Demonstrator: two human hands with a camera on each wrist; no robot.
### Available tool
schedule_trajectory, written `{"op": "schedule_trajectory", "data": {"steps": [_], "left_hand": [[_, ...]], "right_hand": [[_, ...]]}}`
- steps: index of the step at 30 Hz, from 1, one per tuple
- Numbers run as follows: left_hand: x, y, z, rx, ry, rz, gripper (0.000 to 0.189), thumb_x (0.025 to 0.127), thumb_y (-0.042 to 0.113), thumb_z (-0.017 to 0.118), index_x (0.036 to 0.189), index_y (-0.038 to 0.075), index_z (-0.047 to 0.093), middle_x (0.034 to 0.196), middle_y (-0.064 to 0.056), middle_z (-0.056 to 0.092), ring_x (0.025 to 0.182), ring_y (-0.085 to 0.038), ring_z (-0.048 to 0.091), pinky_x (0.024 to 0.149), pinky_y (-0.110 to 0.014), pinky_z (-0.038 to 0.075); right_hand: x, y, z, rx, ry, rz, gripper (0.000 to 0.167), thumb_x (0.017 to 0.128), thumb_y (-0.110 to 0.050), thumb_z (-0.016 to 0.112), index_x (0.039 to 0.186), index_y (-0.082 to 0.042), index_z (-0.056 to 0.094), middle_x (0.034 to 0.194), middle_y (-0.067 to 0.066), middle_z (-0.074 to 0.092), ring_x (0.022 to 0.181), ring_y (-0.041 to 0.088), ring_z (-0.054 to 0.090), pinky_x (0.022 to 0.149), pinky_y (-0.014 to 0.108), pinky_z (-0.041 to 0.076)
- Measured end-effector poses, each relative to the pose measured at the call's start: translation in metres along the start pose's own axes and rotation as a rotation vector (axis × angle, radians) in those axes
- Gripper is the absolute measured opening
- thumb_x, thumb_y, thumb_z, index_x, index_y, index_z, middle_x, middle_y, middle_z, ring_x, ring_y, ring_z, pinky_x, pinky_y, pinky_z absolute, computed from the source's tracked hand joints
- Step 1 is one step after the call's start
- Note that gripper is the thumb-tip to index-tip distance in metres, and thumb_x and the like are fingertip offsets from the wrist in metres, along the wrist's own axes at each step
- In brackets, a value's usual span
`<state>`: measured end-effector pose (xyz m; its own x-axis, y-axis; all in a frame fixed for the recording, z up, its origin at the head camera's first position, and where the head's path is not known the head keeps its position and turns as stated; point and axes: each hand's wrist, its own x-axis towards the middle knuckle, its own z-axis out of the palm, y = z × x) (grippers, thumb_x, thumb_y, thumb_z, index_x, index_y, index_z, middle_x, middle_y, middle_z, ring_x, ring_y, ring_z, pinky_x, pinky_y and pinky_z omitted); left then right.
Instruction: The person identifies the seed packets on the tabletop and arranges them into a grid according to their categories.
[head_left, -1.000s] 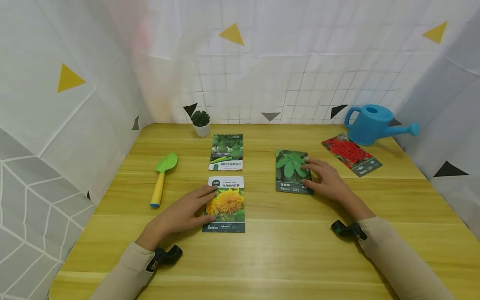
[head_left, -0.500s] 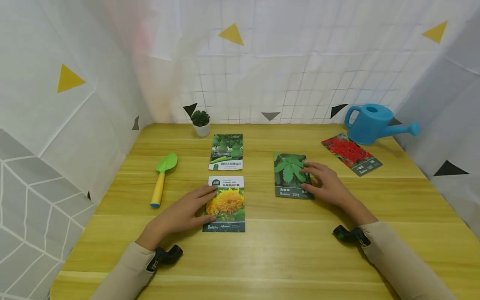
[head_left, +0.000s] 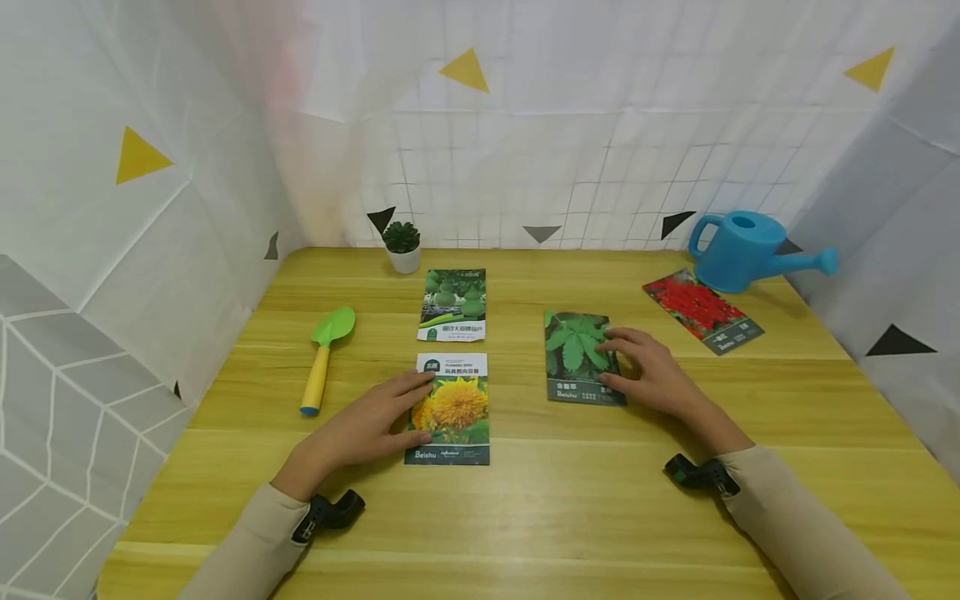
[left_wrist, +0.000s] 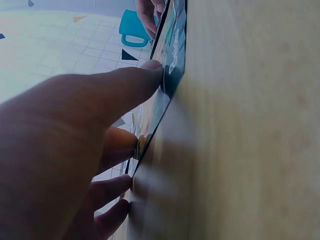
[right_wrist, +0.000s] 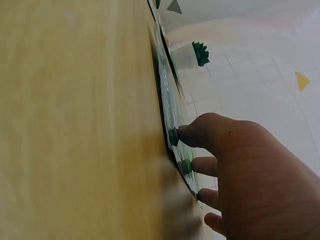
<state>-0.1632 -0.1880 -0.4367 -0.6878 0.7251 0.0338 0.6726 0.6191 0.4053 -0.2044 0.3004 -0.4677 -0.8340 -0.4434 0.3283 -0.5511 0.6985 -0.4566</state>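
My left hand [head_left: 358,423] rests on the left part of a seed packet with yellow flowers [head_left: 459,408], fingers spread and relaxed. In the left wrist view, the thumb [left_wrist: 135,82] and fingertips touch the face of that packet [left_wrist: 175,50], which lies flat. To the right, my right hand [head_left: 656,375] presses its fingertips on the right side of a green-leaf seed packet [head_left: 573,343]. The right wrist view shows the thumb [right_wrist: 195,131] and fingers laid on top of this packet [right_wrist: 169,95], not curled under it.
Behind the yellow-flower packet lies a packet with green gourds [head_left: 453,302]. A toy trowel [head_left: 322,354] is at the left, a small potted plant [head_left: 402,248] at the back. At the back right, a red-flower packet [head_left: 701,308] lies beside a blue watering can [head_left: 738,254].
The green-leaf packet has slid toward me and slightly left under my right hand's fingertips, and its tilt has changed a little. My left hand and the other things stay put.
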Motion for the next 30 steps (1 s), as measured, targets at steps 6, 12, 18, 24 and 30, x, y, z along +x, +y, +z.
{"op": "schedule_trajectory", "data": {"steps": [6, 12, 18, 24, 30], "left_hand": [[0.0, 0.0, 0.0, -0.003, -0.002, -0.002, 0.077, 0.102, 0.049, 0.065, 0.161, 0.005, 0.04, 0.168, -0.012, 0.029, 0.153, -0.033, 0.026, 0.119, -0.054, 0.03], [-0.001, 0.002, 0.001, -0.008, -0.002, -0.006, 0.077, 0.103, 0.048, 0.065, 0.16, 0.005, 0.04, 0.168, -0.012, 0.029, 0.153, -0.034, 0.026, 0.119, -0.055, 0.03], [-0.001, 0.003, 0.0, -0.006, 0.005, -0.005, 0.076, 0.103, 0.048, 0.066, 0.16, 0.004, 0.04, 0.167, -0.012, 0.03, 0.153, -0.035, 0.027, 0.119, -0.055, 0.03], [-0.001, 0.003, 0.001, -0.003, -0.007, -0.013, 0.077, 0.102, 0.049, 0.065, 0.161, 0.005, 0.04, 0.168, -0.011, 0.028, 0.153, -0.034, 0.026, 0.119, -0.054, 0.03], [-0.001, 0.002, 0.0, 0.0, -0.005, -0.015, 0.077, 0.102, 0.048, 0.066, 0.16, 0.005, 0.04, 0.168, -0.011, 0.029, 0.153, -0.033, 0.027, 0.119, -0.054, 0.031]], "right_hand": [[0.001, -0.004, 0.002, 0.002, -0.004, -0.009, 0.043, 0.09, -0.018, 0.083, 0.13, -0.006, 0.07, 0.146, 0.026, 0.051, 0.136, 0.048, 0.042, 0.105, 0.073, 0.032], [0.001, -0.005, 0.003, -0.01, -0.013, -0.01, 0.043, 0.09, -0.017, 0.083, 0.129, -0.006, 0.07, 0.146, 0.026, 0.051, 0.136, 0.048, 0.043, 0.105, 0.073, 0.033], [0.001, -0.007, 0.002, -0.009, -0.013, -0.024, 0.043, 0.089, -0.017, 0.084, 0.129, -0.006, 0.071, 0.146, 0.026, 0.051, 0.135, 0.048, 0.043, 0.104, 0.073, 0.033], [-0.002, -0.013, 0.003, -0.003, -0.038, -0.017, 0.044, 0.09, -0.021, 0.084, 0.13, -0.009, 0.07, 0.147, 0.023, 0.051, 0.137, 0.047, 0.041, 0.106, 0.074, 0.031], [-0.007, -0.024, 0.007, 0.002, -0.028, -0.061, 0.045, 0.088, -0.021, 0.086, 0.129, -0.009, 0.071, 0.146, 0.023, 0.053, 0.136, 0.046, 0.044, 0.105, 0.072, 0.034]]}}
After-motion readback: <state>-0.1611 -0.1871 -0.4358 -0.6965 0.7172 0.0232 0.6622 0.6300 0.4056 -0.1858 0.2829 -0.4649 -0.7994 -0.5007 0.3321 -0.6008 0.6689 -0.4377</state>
